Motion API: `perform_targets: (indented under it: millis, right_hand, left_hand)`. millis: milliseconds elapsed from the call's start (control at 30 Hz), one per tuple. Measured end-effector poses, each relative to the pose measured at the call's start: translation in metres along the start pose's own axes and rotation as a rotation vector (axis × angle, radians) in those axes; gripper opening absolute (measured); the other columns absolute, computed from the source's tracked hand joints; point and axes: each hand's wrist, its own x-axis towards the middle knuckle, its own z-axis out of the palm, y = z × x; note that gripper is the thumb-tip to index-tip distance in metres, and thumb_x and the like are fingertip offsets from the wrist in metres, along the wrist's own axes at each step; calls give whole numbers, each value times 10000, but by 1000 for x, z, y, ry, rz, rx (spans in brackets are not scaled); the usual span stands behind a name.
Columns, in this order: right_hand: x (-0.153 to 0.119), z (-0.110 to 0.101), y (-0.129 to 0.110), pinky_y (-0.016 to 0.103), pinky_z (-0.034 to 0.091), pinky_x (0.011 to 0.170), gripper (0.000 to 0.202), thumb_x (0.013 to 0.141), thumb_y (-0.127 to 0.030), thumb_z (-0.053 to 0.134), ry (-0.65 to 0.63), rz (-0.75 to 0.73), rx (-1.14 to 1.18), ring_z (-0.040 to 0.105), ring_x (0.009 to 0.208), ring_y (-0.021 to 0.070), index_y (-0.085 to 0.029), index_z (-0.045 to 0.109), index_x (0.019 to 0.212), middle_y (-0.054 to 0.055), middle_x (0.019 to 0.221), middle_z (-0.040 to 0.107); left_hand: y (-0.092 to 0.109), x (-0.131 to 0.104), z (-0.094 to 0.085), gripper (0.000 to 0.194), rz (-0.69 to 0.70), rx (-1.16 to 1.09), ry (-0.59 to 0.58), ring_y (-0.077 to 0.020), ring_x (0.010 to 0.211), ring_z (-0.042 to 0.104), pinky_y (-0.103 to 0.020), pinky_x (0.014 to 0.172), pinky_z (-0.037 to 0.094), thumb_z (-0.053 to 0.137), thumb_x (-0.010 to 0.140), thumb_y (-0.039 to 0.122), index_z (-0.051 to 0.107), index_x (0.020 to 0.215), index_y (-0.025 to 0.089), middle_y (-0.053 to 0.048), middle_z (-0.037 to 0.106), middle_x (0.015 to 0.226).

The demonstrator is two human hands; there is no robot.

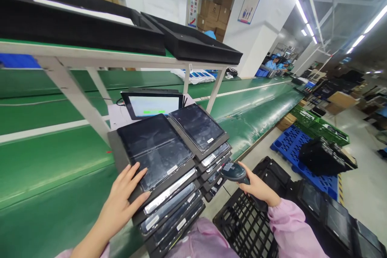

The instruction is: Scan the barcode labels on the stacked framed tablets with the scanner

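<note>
My left hand [127, 193] lies with fingers spread on the near left corner of the top tablet [157, 149] in a stack of black trays. A second tablet [198, 127] sits beside it on the same top layer. Lower layers, each with tablets bearing small white labels, stick out in steps toward me. In my right hand [256, 185] is a dark handheld barcode scanner [234, 172], its head beside the right edge of the stack. The fingers wrap round its handle, which is partly hidden. Behind the stack a lit screen [154, 105] shows a green bar.
A green conveyor belt [254, 107] runs away to the right. Above it a shelf holds black foam trays [193, 40]. On the floor to my right are a black plastic crate [248, 225], a blue pallet [290, 145] and more trays with tablets [337, 221]. People work far off.
</note>
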Motion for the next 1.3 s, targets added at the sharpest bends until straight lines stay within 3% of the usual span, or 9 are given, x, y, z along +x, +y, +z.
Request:
perform_targets:
  millis: [567, 733, 933, 1067, 1300]
  right_hand:
    - [10, -11, 9, 292, 472, 535, 819, 763, -227, 542, -58, 36, 59, 554, 529, 135, -216, 140, 1476, -3, 804, 598]
    - [6, -13, 9, 278, 461, 533, 839, 754, -216, 529, -74, 40, 97, 545, 534, 123, -209, 112, 1482, -4, 820, 592]
    - [1, -1, 22, 278, 459, 528, 887, 685, -186, 525, -184, 91, 68, 551, 535, 111, -140, 131, 1478, 63, 984, 605]
    - [-1, 7, 30, 273, 439, 493, 886, 678, -217, 517, -147, 107, 74, 527, 510, 116, -123, 136, 1472, 39, 891, 603]
    - [-9, 5, 17, 289, 459, 535, 886, 676, -232, 523, -114, 108, 83, 534, 535, 121, -115, 139, 1466, 44, 915, 601]
  left_hand:
    - [1, -1, -4, 557, -28, 1, -1, -404, 1355, 311, -664, 997, 362, 476, 882, 401, 361, 1417, 301, -122, 363, 1485]
    - [0, -2, -4, 550, -34, 1, -8, -403, 1360, 301, -661, 999, 363, 472, 883, 409, 365, 1412, 299, -124, 360, 1486]
    - [-1, -2, -2, 547, -49, -17, 2, -385, 1368, 296, -641, 1045, 329, 478, 874, 417, 394, 1401, 296, -109, 373, 1482]
    - [-1, -1, -3, 544, -28, -4, 1, -393, 1362, 305, -652, 1015, 357, 473, 878, 411, 387, 1402, 292, -114, 373, 1481]
    - [-1, 0, -4, 541, -7, 14, 2, -403, 1357, 306, -655, 1001, 367, 467, 885, 405, 377, 1401, 270, -141, 367, 1476]
